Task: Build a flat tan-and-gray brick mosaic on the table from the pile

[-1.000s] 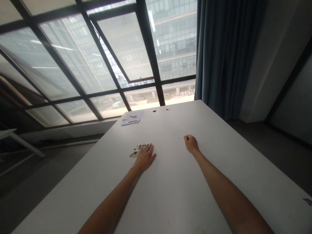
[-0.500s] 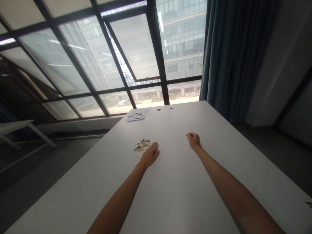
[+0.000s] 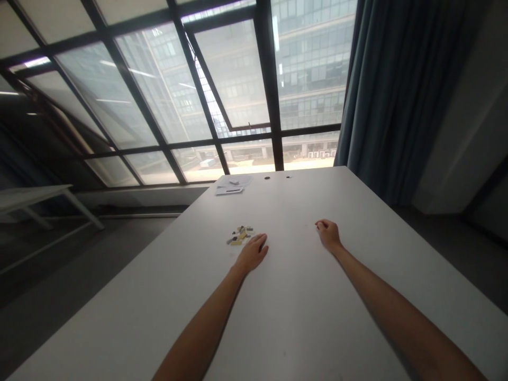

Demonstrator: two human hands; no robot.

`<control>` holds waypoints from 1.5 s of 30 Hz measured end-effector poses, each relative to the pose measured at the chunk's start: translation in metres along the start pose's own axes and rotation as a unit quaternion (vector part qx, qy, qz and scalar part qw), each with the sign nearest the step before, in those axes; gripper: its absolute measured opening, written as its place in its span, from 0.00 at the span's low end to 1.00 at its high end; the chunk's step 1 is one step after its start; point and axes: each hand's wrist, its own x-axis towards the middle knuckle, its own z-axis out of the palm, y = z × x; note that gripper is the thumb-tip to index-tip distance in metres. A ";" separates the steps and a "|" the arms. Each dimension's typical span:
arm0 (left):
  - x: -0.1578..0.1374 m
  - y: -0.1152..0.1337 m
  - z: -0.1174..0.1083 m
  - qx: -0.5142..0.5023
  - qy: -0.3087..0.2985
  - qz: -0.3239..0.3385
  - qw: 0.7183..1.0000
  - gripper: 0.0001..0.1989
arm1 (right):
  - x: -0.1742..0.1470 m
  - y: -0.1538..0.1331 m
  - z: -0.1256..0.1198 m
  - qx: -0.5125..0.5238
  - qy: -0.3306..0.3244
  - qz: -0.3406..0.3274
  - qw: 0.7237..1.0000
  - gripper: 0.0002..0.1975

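Note:
A small pile of toy-brick-like pieces (image 3: 239,236), yellow, grey, black and white, lies on the white table (image 3: 293,296) left of the middle. Close against its right side, my left hand (image 3: 254,253) rests palm down with fingers stretched out, covering part of the pile's edge. Farther right, my right hand (image 3: 328,235) is on or just over the tabletop with its fingers curled in. Whatever those fingers may hold is too small or hidden to make out.
Sheets of paper (image 3: 232,185) with small items on them lie at the table's far left corner. A round dark disc (image 3: 267,178) and a small dark object (image 3: 288,177) sit along the far edge. Beyond are windows and a blue curtain (image 3: 369,106); another table (image 3: 35,196) stands left.
The head view has turned slightly left, so the whole scene sits farther right in the picture. Both hands keep nearly the same places and poses on the table.

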 end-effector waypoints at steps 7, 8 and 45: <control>0.000 0.007 0.000 0.011 0.018 -0.045 0.999 0.26 | 0.001 0.001 -0.004 -0.026 0.004 -0.009 1.000 0.16; 0.000 0.007 -0.001 0.015 0.033 -0.055 0.998 0.26 | 0.000 0.001 -0.005 -0.033 0.006 -0.012 0.999 0.16; -0.080 -0.084 -0.068 0.147 -0.119 -0.125 0.974 0.31 | -0.007 -0.005 -0.002 -0.243 -0.095 -0.030 0.965 0.16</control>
